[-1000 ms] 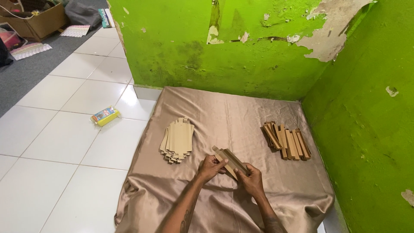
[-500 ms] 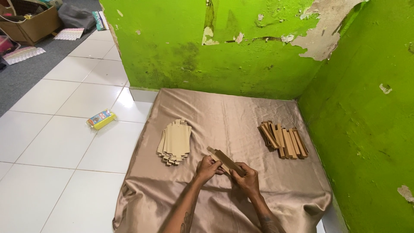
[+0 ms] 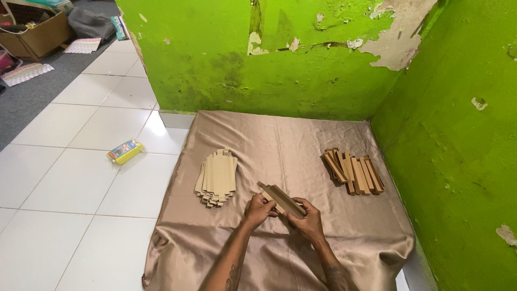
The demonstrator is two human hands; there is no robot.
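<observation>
Cardboard strip (image 3: 281, 198) pinched by left hand (image 3: 259, 209) and right hand (image 3: 307, 216) above tan cloth (image 3: 280, 145); flat stack (image 3: 217, 177) left, folded pile (image 3: 353, 171) far right.

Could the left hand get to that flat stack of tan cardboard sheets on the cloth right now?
Probably yes: the flat stack of tan cardboard sheets lies uncovered just beyond the left hand, though it holds a folded cardboard box.
</observation>
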